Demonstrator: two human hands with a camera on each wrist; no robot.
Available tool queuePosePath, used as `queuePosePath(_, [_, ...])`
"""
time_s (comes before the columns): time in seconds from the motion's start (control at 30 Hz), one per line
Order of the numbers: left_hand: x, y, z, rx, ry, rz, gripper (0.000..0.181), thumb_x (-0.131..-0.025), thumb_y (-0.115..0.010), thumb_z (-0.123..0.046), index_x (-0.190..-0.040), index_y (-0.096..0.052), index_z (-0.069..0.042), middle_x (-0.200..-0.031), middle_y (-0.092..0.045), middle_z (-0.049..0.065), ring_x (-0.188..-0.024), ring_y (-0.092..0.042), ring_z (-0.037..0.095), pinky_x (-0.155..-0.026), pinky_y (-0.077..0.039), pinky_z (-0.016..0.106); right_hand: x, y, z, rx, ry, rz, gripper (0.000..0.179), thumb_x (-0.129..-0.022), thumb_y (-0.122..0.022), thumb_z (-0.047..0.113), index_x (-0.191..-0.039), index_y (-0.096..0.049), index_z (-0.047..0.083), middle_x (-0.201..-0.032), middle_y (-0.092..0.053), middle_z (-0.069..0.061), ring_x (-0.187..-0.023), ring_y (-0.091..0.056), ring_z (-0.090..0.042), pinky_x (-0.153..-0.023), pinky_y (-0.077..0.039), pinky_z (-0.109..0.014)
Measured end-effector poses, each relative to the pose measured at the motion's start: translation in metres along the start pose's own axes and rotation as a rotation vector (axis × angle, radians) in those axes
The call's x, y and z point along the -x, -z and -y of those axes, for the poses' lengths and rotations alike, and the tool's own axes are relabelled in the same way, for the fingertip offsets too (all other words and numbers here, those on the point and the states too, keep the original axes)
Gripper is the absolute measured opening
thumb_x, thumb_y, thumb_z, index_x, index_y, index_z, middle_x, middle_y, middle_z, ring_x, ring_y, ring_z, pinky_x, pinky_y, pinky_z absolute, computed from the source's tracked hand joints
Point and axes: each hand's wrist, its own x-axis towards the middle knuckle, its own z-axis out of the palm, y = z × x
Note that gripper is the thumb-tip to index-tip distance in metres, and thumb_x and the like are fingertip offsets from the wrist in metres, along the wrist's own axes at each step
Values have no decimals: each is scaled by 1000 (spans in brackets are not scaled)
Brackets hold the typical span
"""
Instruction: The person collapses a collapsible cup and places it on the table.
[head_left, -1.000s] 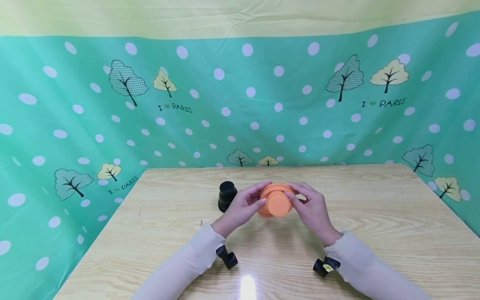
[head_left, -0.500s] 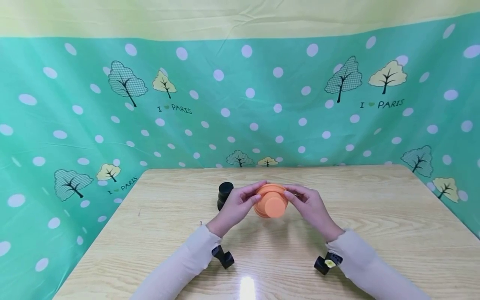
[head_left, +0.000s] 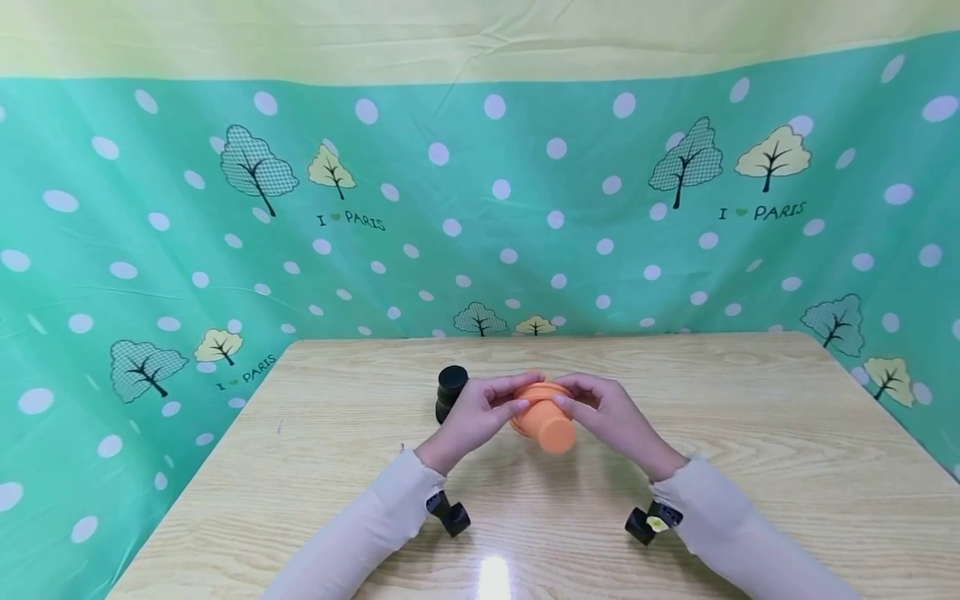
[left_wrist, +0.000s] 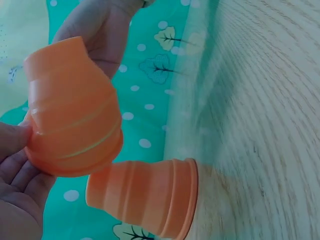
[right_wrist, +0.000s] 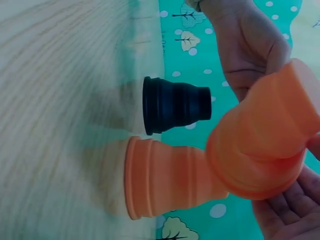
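Both hands hold an orange ridged collapsible cup (head_left: pixel 556 434) above the table, its narrow base tipped toward me and slightly right. My left hand (head_left: pixel 480 414) pinches the wide rim from the left, thumb on the near side. From the right, my right hand (head_left: pixel 609 417) grips the same rim between thumb and fingers. In the right wrist view the held cup (right_wrist: pixel 267 135) has a fold in its wall. Behind it a second orange cup (left_wrist: pixel 145 195) stands upside down on the table, largely hidden in the head view.
A black ridged cup (head_left: pixel 452 383) stands upside down on the wooden table (head_left: pixel 337 467), left of the orange cups and partly behind my left hand. A green dotted cloth (head_left: pixel 420 200) hangs behind the table. Each wrist carries a small black camera (head_left: pixel 454 518).
The held cup has dropped slightly and tilted, its base swinging lower toward me so more of its side shows. Both hands still grip its rim. The black cup has stayed put.
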Motion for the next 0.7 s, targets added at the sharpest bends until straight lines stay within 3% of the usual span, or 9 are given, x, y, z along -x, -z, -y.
queuePosePath(0.23, [-3, -1, -5, 41, 82, -61, 35, -87, -67, -8, -123, -63, -6, -120, -65, 7, -106, -63, 15, -85, -52, 26, -5, 2, 6, 35, -4, 78, 27, -92, -62, 20, -113, -65, 3, -106, -67, -8, -93, -62, -17, -83, -51, -26])
queuePosePath(0.47, [-5, -5, -8, 34, 66, -84, 36, -84, -70, -6, -120, -65, -4, -118, -66, 9, -107, -62, 16, -85, -52, 27, -6, 1, 6, -8, -28, 129, 27, -93, -62, 19, -113, -64, 1, -103, -67, -10, -86, -61, -15, -75, -52, -24])
queuePosePath(0.7, [-4, -5, -5, 18, 71, -85, 41, -86, -71, -16, -125, -62, -9, -122, -64, 3, -115, -57, 14, -93, -48, 28, -5, -2, 4, -47, -16, 93, 24, -92, -61, 11, -111, -61, -4, -102, -65, -15, -85, -62, -11, -75, -53, -23])
